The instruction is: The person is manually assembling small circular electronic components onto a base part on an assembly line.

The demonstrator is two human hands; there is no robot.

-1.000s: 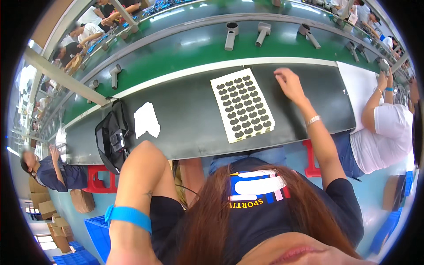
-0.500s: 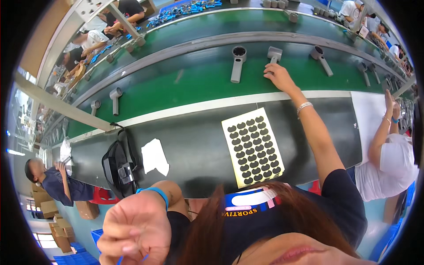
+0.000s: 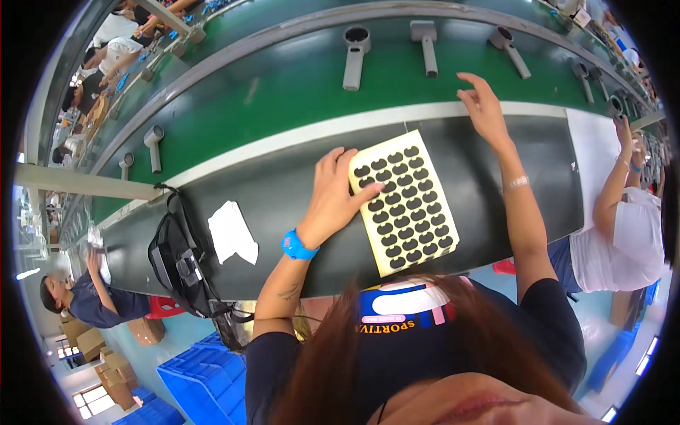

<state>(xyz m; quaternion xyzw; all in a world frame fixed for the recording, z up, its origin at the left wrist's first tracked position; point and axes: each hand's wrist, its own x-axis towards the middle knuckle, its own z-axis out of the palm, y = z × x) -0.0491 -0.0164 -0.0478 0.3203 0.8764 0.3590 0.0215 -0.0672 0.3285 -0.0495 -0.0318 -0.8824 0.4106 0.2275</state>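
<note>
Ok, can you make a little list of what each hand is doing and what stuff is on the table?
left hand: fingers resting on the sticker sheet, blue wristband on
right hand: reaching out open over the green belt, holding nothing
sticker sheet: pale card with rows of dark ovals, lying on the dark table
belt: grey handled parts in a row
also on table: black bag, white paper

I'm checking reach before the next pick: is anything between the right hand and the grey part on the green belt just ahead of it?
Nothing visible: only bare belt lies between the right hand and the grey part.
</note>
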